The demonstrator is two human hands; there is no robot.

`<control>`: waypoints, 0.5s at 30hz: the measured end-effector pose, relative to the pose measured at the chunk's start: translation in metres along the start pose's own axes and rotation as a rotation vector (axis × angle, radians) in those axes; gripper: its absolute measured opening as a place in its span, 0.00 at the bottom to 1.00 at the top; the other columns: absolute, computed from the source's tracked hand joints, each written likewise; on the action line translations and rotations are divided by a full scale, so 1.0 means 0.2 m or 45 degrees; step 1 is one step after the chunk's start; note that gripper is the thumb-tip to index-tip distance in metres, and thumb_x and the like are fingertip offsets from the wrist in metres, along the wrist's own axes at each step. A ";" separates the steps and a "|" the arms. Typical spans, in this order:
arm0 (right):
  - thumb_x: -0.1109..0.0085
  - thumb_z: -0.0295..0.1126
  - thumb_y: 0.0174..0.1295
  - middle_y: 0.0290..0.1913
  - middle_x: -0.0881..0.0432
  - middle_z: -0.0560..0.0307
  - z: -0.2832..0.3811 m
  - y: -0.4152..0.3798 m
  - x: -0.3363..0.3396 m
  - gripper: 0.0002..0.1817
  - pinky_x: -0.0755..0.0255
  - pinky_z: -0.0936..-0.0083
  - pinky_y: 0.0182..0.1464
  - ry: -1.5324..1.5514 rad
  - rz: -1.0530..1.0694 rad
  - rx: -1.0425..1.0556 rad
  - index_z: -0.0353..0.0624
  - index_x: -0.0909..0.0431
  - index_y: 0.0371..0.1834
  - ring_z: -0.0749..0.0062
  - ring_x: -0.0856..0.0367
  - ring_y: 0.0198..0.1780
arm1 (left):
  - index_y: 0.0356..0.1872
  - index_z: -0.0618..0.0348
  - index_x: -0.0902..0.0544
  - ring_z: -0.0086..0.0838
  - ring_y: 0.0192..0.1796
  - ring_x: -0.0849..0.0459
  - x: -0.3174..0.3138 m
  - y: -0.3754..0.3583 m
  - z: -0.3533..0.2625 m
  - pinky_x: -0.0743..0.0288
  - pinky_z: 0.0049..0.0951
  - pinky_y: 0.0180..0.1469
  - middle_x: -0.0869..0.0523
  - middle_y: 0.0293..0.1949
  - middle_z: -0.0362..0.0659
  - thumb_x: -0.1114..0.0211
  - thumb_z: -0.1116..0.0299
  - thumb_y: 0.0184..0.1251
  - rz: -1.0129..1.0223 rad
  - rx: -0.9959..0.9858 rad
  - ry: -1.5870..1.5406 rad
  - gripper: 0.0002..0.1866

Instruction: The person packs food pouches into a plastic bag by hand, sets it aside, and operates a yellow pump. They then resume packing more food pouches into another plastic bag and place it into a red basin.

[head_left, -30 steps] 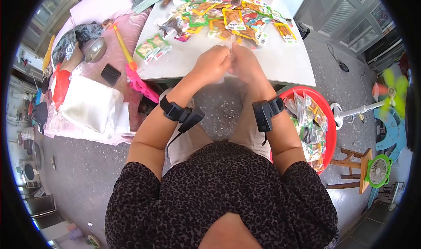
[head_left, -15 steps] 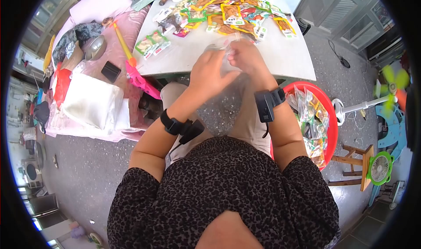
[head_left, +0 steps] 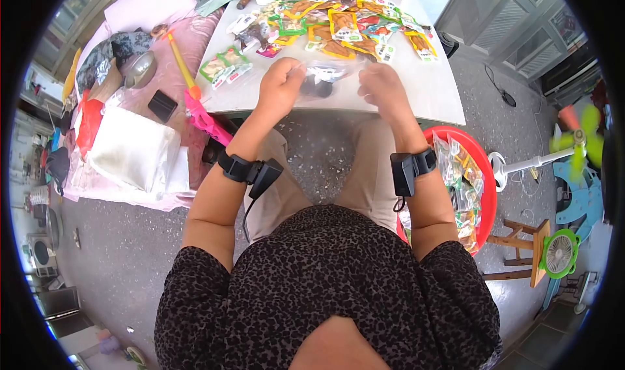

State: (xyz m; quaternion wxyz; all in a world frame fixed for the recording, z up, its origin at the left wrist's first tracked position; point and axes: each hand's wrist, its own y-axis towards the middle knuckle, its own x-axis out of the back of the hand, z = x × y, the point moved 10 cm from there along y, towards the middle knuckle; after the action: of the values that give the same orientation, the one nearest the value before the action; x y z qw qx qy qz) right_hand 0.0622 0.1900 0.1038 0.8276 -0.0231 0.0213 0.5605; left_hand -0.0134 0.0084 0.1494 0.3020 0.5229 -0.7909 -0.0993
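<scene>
A clear plastic bag [head_left: 333, 72] is stretched between my two hands above the front edge of the white table [head_left: 416, 96]. My left hand [head_left: 281, 85] is closed on its left side, thumb against the curled fingers. My right hand [head_left: 384, 91], slightly blurred, is closed at the bag's right side. A dark patch shows at the lower left of the bag; what it is cannot be made out. Just beyond lies a pile of snack packets [head_left: 345, 26], yellow, green and red. A green-edged snack packet [head_left: 224, 66] lies apart, to the left of my left hand.
A red tub [head_left: 489, 200] of filled clear bags stands on the floor at my right. Beyond it are a spinning fan [head_left: 578, 137], a wooden stool [head_left: 538, 253] and a small green fan [head_left: 560, 251]. A pink-covered bed [head_left: 189, 31] at left holds white sheets [head_left: 133, 152].
My hands were close together over the bag; now they are spread apart with it pulled wide between them. My left hand has moved left and closed, my right hand slightly right.
</scene>
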 end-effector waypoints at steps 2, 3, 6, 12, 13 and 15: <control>0.41 0.34 0.48 0.41 0.30 0.49 0.21 -0.07 0.06 0.23 0.31 0.78 0.33 -0.465 -0.220 0.529 0.36 0.36 0.46 0.70 0.28 0.34 | 0.27 0.62 0.26 0.23 0.27 0.27 0.01 0.04 0.00 0.33 0.23 0.30 0.25 0.23 0.41 0.45 0.68 0.55 0.021 0.017 -0.093 0.07; 0.41 0.33 0.46 0.49 0.35 0.49 0.25 -0.09 0.05 0.30 0.32 0.78 0.36 -0.585 -0.168 0.610 0.38 0.40 0.54 0.70 0.30 0.40 | 0.28 0.62 0.26 0.19 0.25 0.28 0.00 0.05 -0.01 0.34 0.21 0.29 0.26 0.22 0.39 0.46 0.68 0.55 0.071 0.022 -0.131 0.07; 0.40 0.33 0.45 0.48 0.32 0.51 0.31 -0.15 -0.09 0.31 0.33 0.77 0.36 -0.825 0.185 0.738 0.41 0.40 0.54 0.71 0.30 0.42 | 0.30 0.61 0.26 0.19 0.26 0.28 -0.02 0.05 -0.01 0.34 0.20 0.29 0.25 0.23 0.38 0.46 0.68 0.56 0.135 0.176 -0.250 0.07; 0.44 0.31 0.49 0.25 0.26 0.55 0.30 -0.21 -0.12 0.08 0.35 0.79 0.31 -0.727 0.272 0.593 0.37 0.28 0.29 0.72 0.29 0.27 | 0.32 0.64 0.27 0.17 0.33 0.29 -0.08 -0.06 -0.03 0.36 0.17 0.37 0.24 0.29 0.37 0.48 0.69 0.58 0.362 0.163 -0.447 0.08; 0.45 0.30 0.50 0.23 0.27 0.55 0.30 -0.23 -0.11 0.07 0.35 0.78 0.30 -0.685 0.270 0.582 0.37 0.28 0.26 0.71 0.30 0.25 | 0.32 0.64 0.27 0.17 0.33 0.30 -0.08 -0.08 -0.02 0.37 0.17 0.36 0.25 0.29 0.37 0.47 0.69 0.58 0.397 0.124 -0.473 0.07; 0.45 0.30 0.50 0.21 0.28 0.55 0.29 -0.27 -0.07 0.07 0.37 0.78 0.28 -0.487 0.233 0.592 0.37 0.28 0.23 0.72 0.30 0.25 | 0.32 0.64 0.27 0.16 0.33 0.31 -0.09 -0.14 -0.04 0.38 0.17 0.36 0.26 0.29 0.37 0.47 0.71 0.58 0.486 0.167 -0.537 0.06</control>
State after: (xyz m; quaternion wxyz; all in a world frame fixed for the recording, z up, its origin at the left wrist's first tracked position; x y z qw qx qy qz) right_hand 0.1076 0.1614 0.1625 0.7458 0.2747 -0.0050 0.6069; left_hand 0.0171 0.0139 0.1352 0.1099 0.3509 -0.9250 -0.0960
